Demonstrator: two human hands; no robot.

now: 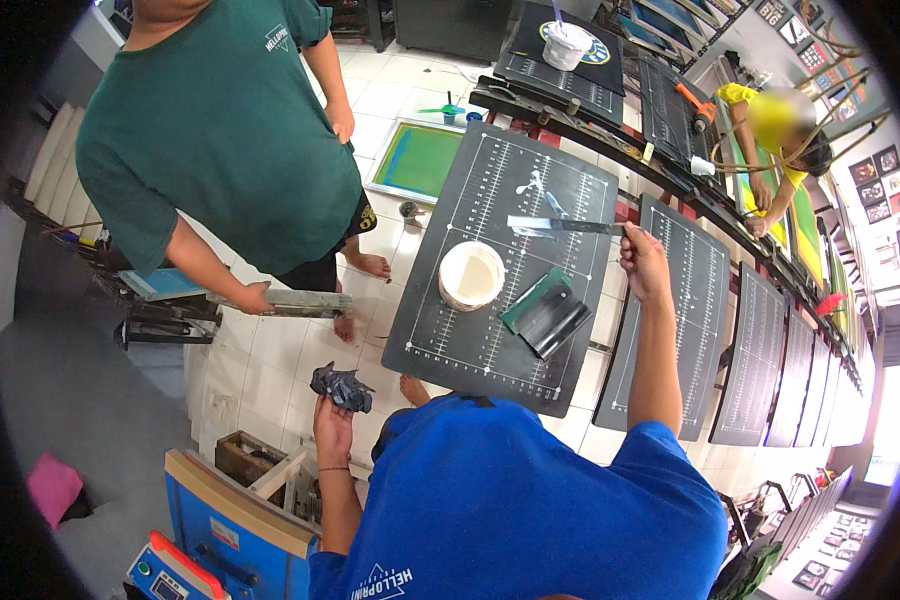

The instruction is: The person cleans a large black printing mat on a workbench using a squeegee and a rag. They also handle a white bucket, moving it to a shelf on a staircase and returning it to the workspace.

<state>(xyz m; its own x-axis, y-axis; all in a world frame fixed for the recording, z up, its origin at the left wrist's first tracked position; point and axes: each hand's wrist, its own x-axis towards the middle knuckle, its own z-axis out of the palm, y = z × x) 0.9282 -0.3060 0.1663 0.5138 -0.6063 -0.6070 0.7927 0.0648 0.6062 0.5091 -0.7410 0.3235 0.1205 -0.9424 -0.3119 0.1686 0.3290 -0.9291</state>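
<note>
My right hand (pixel 646 262) grips the handle end of a long flat ink spatula (pixel 580 226), whose pale, white-smeared blade points left over a black printing platen (pixel 435 335) marked with white grid lines. White smears lie on the platen by the blade. Left of centre on it stands a round tub (pixel 472 276) of white paste, its lid off. Beside the tub lies a dark green and black flat piece (pixel 547 314), perhaps a scraper. Low on the left, my left hand (pixel 333 432) holds a crumpled dark wad (pixel 342 387); cloth or plastic, I cannot tell.
A person in a green shirt (pixel 220 150) stands at left holding a long grey bar (pixel 305 303). A green screen frame (pixel 417 160) lies behind the platen. More platens (pixel 670 310) run rightward, where a person in yellow (pixel 770 170) works. A blue machine (pixel 240 530) stands lower left.
</note>
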